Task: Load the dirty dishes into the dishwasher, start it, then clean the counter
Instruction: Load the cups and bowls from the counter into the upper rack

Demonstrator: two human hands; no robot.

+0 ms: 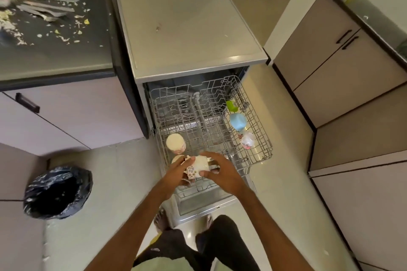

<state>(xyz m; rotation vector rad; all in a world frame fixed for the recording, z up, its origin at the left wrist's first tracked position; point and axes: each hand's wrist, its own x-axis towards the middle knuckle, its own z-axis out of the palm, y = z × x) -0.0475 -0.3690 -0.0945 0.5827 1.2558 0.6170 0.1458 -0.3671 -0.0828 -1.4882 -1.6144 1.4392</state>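
The left hand (176, 171) and right hand (222, 171) grip a floral cup (198, 166) between curled fingers, its long axis tilted, its round cream end pointing up and away, above the dishwasher rack (253, 138).

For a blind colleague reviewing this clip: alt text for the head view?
The left hand and right hand hold a floral mug over the pulled-out dishwasher rack, which carries a cream cup and a blue cup. Dirty cutlery and crumbs lie on the dark counter.

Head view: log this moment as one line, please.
step: loading cups | right hand grips floral cup, left hand touches it | over rack front | counter: cutlery, crumbs uncleaned
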